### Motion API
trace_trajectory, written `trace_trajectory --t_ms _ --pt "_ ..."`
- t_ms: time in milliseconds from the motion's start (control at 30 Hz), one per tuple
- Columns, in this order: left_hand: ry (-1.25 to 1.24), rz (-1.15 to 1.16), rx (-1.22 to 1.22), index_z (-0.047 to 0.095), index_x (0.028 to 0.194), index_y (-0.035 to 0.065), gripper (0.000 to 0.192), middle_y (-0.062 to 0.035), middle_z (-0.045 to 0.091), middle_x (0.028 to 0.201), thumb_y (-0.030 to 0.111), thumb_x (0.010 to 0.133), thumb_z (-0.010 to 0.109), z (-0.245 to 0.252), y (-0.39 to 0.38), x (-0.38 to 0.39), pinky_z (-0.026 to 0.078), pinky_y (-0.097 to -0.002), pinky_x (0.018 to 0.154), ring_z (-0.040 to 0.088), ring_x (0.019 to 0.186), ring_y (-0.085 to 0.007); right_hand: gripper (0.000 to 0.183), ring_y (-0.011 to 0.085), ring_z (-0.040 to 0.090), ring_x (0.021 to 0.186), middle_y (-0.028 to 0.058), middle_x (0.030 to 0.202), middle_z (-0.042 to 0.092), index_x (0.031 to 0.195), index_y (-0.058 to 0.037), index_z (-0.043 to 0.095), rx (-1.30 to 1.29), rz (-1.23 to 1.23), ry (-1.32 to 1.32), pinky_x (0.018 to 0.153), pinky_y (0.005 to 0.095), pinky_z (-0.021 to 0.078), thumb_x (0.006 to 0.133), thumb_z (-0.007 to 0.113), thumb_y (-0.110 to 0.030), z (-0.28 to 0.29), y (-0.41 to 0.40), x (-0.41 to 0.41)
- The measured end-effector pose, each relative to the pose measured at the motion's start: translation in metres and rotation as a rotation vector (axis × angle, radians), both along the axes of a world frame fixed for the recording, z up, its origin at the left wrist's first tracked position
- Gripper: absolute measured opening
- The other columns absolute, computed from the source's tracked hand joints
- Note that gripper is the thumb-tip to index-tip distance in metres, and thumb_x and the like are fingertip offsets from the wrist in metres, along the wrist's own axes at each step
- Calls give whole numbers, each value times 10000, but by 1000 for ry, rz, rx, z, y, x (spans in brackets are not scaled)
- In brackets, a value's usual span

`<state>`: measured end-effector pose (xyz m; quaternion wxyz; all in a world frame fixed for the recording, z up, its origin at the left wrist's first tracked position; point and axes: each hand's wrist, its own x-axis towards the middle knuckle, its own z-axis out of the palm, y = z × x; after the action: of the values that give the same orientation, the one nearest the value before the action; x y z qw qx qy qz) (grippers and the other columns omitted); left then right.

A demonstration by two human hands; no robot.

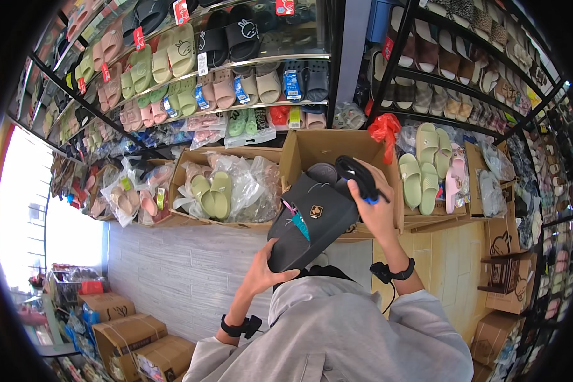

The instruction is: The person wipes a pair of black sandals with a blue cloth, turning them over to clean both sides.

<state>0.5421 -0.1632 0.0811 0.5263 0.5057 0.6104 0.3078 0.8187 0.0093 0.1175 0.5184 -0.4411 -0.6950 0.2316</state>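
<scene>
A pair of dark grey slide sandals (332,205), stacked together, is held in front of my body above the floor and the edge of a cardboard box. My left hand (262,270) grips the lower end of the sandals, thumb on the near side. A small square emblem and a teal tag show on the upper strap. My right hand (375,200) is at the far right side of the sandals, holding a coiled black strap or cable (358,176) with a blue part. Whether its fingers also touch the sandals is hidden.
An open cardboard box (305,141) stands just beyond the sandals. Left of it, another box (176,191) holds green slides (211,195) and plastic bags. More green slides (428,181) lie at the right. Shelves of slippers rise behind; cardboard cartons (129,329) sit at the lower left.
</scene>
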Motion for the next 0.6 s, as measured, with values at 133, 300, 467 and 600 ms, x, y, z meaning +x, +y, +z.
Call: trace_trajectory --t_ms 133,300,467,600 --pt "-100 43 -56 545 1494 -112 1007 -206 700 1283 411 730 940 -8 2 -4 493 -390 1117 681 1218 -281 520 394 668 1343 174 1410 739 1360 -20 760 245 6 -244 1169 516 488 893 899 -203 11 -14 -7" --pt "-188 56 -80 549 1505 -102 970 -188 690 1311 409 764 908 -21 4 -8 480 -396 1141 669 1254 -280 576 356 642 1401 140 1490 699 1399 -74 761 360 159 -444 1190 543 468 899 882 -334 17 -39 -22" --pt "-267 68 -97 594 1474 -64 836 -144 715 1298 391 822 855 -30 6 -8 525 -385 1095 670 1223 -224 498 294 622 1451 126 1556 663 1502 -81 679 544 461 -581 1218 466 476 1020 650 -205 9 -71 -41" --pt "-304 148 -54 637 1432 -30 727 -94 742 1263 373 857 826 -38 4 0 570 -366 1020 664 1157 -163 476 251 620 1450 106 1556 663 1493 -100 684 623 581 -579 1232 432 466 1027 624 -177 3 -82 -50"
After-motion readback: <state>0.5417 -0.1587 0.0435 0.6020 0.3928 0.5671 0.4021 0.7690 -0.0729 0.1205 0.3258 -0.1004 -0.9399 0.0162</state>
